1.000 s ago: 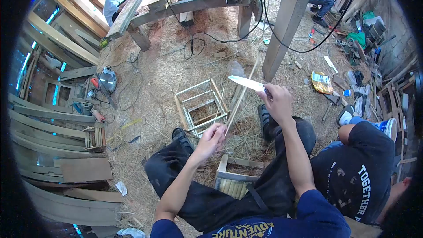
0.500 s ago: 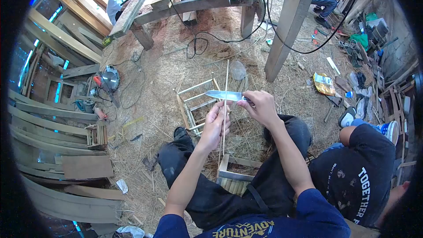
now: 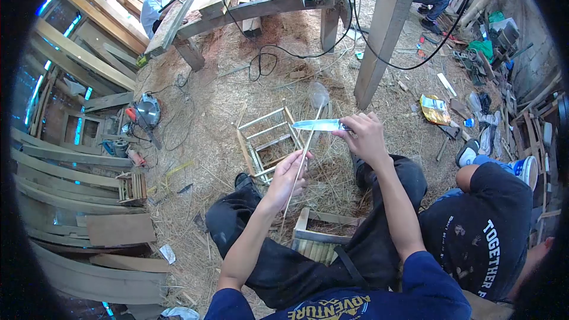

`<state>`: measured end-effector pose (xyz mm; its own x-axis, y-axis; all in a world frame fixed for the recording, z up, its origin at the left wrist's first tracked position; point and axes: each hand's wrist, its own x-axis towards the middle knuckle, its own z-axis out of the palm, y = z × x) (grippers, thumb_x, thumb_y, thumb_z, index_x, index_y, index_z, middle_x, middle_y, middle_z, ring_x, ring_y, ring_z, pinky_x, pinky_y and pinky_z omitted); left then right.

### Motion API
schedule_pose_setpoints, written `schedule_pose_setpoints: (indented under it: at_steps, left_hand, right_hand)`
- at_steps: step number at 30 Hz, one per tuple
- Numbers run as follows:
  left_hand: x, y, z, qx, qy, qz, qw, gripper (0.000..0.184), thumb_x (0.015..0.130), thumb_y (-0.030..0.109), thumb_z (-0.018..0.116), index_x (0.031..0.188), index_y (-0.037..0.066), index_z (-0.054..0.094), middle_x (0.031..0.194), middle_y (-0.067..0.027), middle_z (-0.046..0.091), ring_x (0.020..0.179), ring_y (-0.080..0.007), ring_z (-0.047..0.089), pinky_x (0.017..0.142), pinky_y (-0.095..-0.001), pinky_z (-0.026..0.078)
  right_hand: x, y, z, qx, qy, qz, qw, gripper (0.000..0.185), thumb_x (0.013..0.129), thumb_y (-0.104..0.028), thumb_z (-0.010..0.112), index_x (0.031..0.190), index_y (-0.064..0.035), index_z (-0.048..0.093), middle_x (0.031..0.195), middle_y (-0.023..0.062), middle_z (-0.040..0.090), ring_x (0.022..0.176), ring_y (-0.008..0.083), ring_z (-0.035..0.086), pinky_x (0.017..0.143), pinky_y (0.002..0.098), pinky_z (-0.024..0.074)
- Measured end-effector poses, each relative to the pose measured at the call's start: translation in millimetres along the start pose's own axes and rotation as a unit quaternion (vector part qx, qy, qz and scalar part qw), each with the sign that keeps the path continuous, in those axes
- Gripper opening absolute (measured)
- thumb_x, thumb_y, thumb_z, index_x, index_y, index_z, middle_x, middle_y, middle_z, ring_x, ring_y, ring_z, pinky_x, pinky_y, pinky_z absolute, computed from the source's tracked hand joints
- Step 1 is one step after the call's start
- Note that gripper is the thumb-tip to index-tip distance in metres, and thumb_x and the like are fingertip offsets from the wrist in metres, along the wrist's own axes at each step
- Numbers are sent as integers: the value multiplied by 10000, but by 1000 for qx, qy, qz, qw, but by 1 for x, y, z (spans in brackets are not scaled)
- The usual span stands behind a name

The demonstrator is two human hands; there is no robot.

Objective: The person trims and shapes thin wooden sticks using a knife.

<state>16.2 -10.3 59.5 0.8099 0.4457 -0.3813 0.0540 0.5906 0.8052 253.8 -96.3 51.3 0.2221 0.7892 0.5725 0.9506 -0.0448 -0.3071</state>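
My left hand is closed around a thin wooden strip, which slants up and away to the right. In my right hand is a knife, its broad shiny blade pointing left and lying across the strip just beyond my left fingers. Beyond my left hand, a small wooden frame of slender bars rests on the straw-littered ground. Between my legs is another small wooden piece with a slatted top, partly covered by my trousers.
A person in a dark shirt sits close at my right. A wooden post stands ahead, beside a workbench with a hanging cable. A circular saw lies left. Two people are farther off.
The strip has tilted, its far end swinging right and its near end left. My right hand has moved slightly right with the knife.
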Motion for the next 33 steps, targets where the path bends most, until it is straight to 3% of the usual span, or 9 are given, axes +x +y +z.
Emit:
schedule_pose_setpoints:
  at_steps: [5, 9, 13, 20, 21, 25, 28, 31, 33]
  left_hand:
    - [-4, 2, -1, 25, 19, 12, 999, 236, 1068, 292, 432, 1161, 112, 552, 657, 94, 321, 447, -1, 249, 390, -181, 181]
    - [-12, 7, -11, 39, 18, -3, 999, 231, 1067, 292, 438, 1156, 115, 556, 646, 98, 310, 446, -5, 248, 401, -184, 181]
    - [-5, -9, -17, 18, 31, 23, 999, 223, 1069, 273, 435, 1152, 104, 553, 619, 102, 280, 444, -8, 242, 410, -187, 180]
    - [-1, -14, -25, 18, -1, 49, 999, 245, 1045, 333, 495, 1113, 105, 549, 616, 98, 286, 429, -3, 229, 382, -193, 178]
    - [-7, -12, -23, 35, 26, 11, 999, 255, 1045, 343, 493, 1111, 104, 553, 615, 99, 286, 434, -6, 236, 387, -190, 189]
    - [-6, -12, -24, 61, 39, 16, 997, 261, 1048, 352, 484, 1108, 105, 546, 611, 99, 277, 436, -8, 235, 395, -191, 190]
    - [-7, -19, -33, 74, 8, 34, 997, 261, 1048, 355, 483, 1113, 109, 541, 610, 100, 275, 438, -8, 239, 397, -192, 188]
    - [-16, -16, -33, 66, 8, 35, 997, 243, 1056, 329, 470, 1104, 103, 547, 611, 100, 272, 451, -9, 216, 412, -199, 175]
    - [-7, -14, -38, 76, 42, 50, 995, 244, 1058, 326, 459, 1128, 107, 542, 621, 97, 272, 460, -12, 215, 414, -197, 173]
  right_hand:
    - [6, 5, 2, -28, 3, 80, 996, 299, 861, -399, 696, 902, -103, 689, 723, 58, 641, 720, 232, 616, 739, 372, 424]
    - [3, -14, 13, -8, -18, 105, 994, 311, 871, -406, 690, 877, -95, 685, 681, 87, 631, 648, 282, 617, 664, 417, 453]
    - [-5, -38, 12, 69, -48, 15, 996, 291, 832, -383, 736, 879, -97, 710, 672, 81, 650, 652, 282, 646, 638, 409, 485]
    - [22, -18, 22, -1, 53, 16, 998, 302, 849, -403, 696, 842, -101, 685, 665, 72, 616, 636, 267, 594, 643, 411, 432]
    - [17, -19, 23, -1, 22, 17, 1000, 290, 846, -394, 704, 881, -106, 686, 685, 63, 620, 650, 241, 598, 643, 394, 431]
    - [2, -42, 23, 91, -67, -84, 990, 295, 855, -391, 702, 903, -101, 699, 693, 58, 631, 645, 239, 604, 612, 378, 429]
    - [17, 27, 16, -7, 55, 44, 997, 285, 843, -360, 731, 897, -84, 689, 702, 52, 636, 645, 235, 589, 633, 379, 434]
    - [18, 35, -11, -97, 90, 131, 983, 265, 876, -372, 697, 887, -107, 696, 687, 82, 635, 631, 273, 603, 619, 413, 433]
    - [0, 12, -6, -56, 43, 116, 991, 264, 888, -364, 685, 897, -100, 695, 686, 88, 635, 636, 278, 606, 620, 419, 431]
